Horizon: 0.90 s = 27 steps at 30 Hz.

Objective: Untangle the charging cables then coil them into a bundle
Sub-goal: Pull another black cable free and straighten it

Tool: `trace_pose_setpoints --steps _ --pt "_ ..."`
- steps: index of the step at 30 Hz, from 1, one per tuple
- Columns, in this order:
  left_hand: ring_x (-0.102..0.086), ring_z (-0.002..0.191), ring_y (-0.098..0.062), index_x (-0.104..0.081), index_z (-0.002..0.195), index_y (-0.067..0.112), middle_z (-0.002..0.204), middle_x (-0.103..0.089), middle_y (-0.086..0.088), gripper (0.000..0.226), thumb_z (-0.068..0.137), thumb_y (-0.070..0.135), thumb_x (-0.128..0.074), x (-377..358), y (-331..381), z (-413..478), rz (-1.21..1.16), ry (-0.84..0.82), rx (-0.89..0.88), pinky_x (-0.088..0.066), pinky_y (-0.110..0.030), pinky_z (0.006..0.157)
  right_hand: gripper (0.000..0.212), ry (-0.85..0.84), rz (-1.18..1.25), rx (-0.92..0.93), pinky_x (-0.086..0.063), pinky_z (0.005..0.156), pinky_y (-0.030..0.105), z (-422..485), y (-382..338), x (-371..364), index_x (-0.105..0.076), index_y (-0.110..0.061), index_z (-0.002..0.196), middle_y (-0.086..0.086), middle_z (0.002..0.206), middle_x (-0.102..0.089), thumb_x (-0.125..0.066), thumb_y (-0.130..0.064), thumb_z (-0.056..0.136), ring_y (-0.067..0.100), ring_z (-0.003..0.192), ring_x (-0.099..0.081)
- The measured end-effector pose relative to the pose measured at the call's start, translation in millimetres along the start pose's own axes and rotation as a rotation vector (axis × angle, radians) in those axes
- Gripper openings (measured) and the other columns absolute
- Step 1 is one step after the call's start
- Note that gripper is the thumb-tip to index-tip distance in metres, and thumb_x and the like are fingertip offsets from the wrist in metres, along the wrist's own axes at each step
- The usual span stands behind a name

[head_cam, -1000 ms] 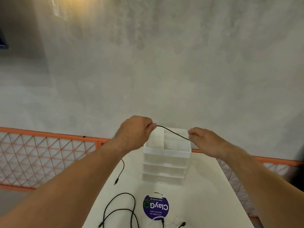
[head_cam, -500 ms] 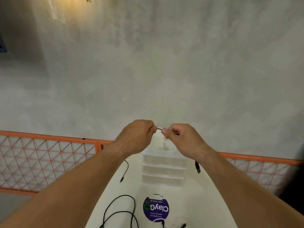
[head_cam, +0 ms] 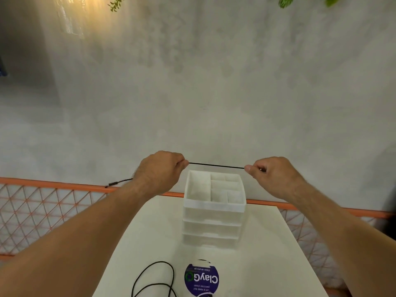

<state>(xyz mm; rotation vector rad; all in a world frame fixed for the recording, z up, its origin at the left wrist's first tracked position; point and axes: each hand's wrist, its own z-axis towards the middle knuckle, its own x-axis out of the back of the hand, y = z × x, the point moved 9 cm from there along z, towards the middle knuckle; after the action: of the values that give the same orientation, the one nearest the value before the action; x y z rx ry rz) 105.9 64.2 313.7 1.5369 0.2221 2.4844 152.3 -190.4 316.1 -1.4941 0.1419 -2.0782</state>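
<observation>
A thin black charging cable [head_cam: 216, 166] is stretched taut between my two hands, above the white drawer organizer. My left hand [head_cam: 160, 172] pinches it at the left; a short tail with a plug [head_cam: 111, 184] sticks out to the left behind my wrist. My right hand [head_cam: 272, 176] pinches the cable's other end between thumb and fingers. A second black cable [head_cam: 154, 279] lies in loose loops on the white table [head_cam: 267, 264] near its front edge, running out of view at the bottom.
A white plastic organizer [head_cam: 214, 211] with drawers and open top compartments stands at the table's far middle. A round purple sticker [head_cam: 201, 279] lies in front of it. An orange railing with netting [head_cam: 42, 206] runs behind the table, before a grey wall.
My hands were close together half a second ago; they have moved apart, pulling the cable straight between them. The plug tail that hung below my left hand now sticks out to the left.
</observation>
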Motion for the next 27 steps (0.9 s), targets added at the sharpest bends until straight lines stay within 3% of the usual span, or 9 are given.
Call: trace_pose_setpoints --steps 5,8,10,12,14,16,19,22,27 --pt "-0.060 0.069 -0.017 -0.066 0.094 0.018 0.070 -0.061 0.004 0.036 0.102 0.040 -0.038 4 1 1 -0.052 0.023 0.007 -0.054 -0.037 0.068 0.038 -0.164 0.177 -0.088 -0.042 0.058 0.025 -5 12 -16 -0.067 -0.008 0.078 -0.009 0.054 -0.053 -0.055 -0.040 0.096 0.011 0.052 -0.047" --pt "-0.057 0.067 -0.017 -0.065 0.091 0.017 0.067 -0.058 0.005 0.036 0.102 0.038 -0.039 4 12 -2 -0.074 0.020 -0.027 -0.050 -0.033 0.063 0.015 -0.337 0.422 -0.152 -0.052 0.070 0.027 -17 6 -36 -0.062 -0.021 0.104 -0.006 0.086 -0.071 -0.064 -0.029 0.091 0.011 0.072 -0.068" --pt "-0.056 0.068 -0.018 -0.065 0.091 0.016 0.066 -0.057 0.007 0.034 0.101 0.037 -0.040 1 24 -6 -0.100 0.017 -0.058 -0.047 -0.032 0.063 0.036 -0.427 0.601 -0.169 -0.051 0.089 0.038 -22 -6 -48 -0.051 -0.030 0.121 -0.011 0.102 -0.073 -0.066 -0.027 0.089 0.011 0.090 -0.071" --pt "-0.057 0.073 -0.019 -0.065 0.092 0.017 0.072 -0.059 0.006 0.033 0.101 0.036 -0.040 -3 39 -7 -0.107 0.011 -0.096 -0.048 -0.033 0.068 0.037 -0.503 0.732 -0.161 -0.047 0.093 0.038 -27 -28 -59 -0.047 -0.033 0.125 -0.009 0.103 -0.073 -0.063 -0.029 0.092 0.013 0.092 -0.071" --pt "-0.058 0.076 -0.019 -0.063 0.093 0.020 0.078 -0.061 0.005 0.032 0.102 0.037 -0.038 -6 50 -7 -0.101 0.000 -0.129 -0.049 -0.035 0.070 0.023 -0.511 0.851 -0.134 -0.051 0.087 0.039 -26 -48 -66 -0.056 -0.021 0.118 0.002 0.085 -0.070 -0.055 -0.029 0.097 0.018 0.075 -0.068" --pt "-0.058 0.077 -0.018 -0.063 0.095 0.021 0.080 -0.061 0.005 0.033 0.102 0.039 -0.036 -8 50 -5 -0.101 -0.009 -0.129 -0.049 -0.035 0.070 0.024 -0.407 0.900 -0.105 -0.057 0.073 0.037 -19 -58 -62 -0.065 -0.010 0.099 0.001 0.065 -0.049 -0.050 -0.029 0.100 0.016 0.054 -0.049" --pt "-0.059 0.079 -0.018 -0.064 0.099 0.021 0.084 -0.064 0.004 0.035 0.103 0.039 -0.035 -7 45 -4 -0.120 -0.008 -0.118 -0.050 -0.036 0.072 0.034 -0.217 0.611 -0.014 -0.041 0.050 0.022 -9 -59 -46 -0.067 -0.018 0.078 -0.008 0.050 -0.033 -0.049 -0.037 0.099 0.010 0.044 -0.033" --pt "-0.060 0.079 -0.016 -0.064 0.097 0.021 0.085 -0.065 0.006 0.036 0.103 0.041 -0.034 -9 45 -6 -0.068 -0.001 -0.127 -0.051 -0.036 0.072 0.034 -0.116 0.397 0.072 -0.028 0.039 0.012 -5 -58 -38 -0.069 -0.015 0.075 -0.011 0.036 -0.033 -0.053 -0.035 0.097 0.007 0.034 -0.030" --pt "-0.061 0.078 -0.017 -0.066 0.096 0.023 0.084 -0.066 0.006 0.035 0.102 0.040 -0.036 -16 17 -11 -0.047 -0.034 0.001 -0.052 -0.035 0.073 0.045 -0.012 0.161 0.031 -0.048 0.048 0.033 -5 -22 -36 -0.054 -0.002 0.063 -0.003 0.048 -0.038 -0.054 -0.035 0.094 0.014 0.045 -0.035"
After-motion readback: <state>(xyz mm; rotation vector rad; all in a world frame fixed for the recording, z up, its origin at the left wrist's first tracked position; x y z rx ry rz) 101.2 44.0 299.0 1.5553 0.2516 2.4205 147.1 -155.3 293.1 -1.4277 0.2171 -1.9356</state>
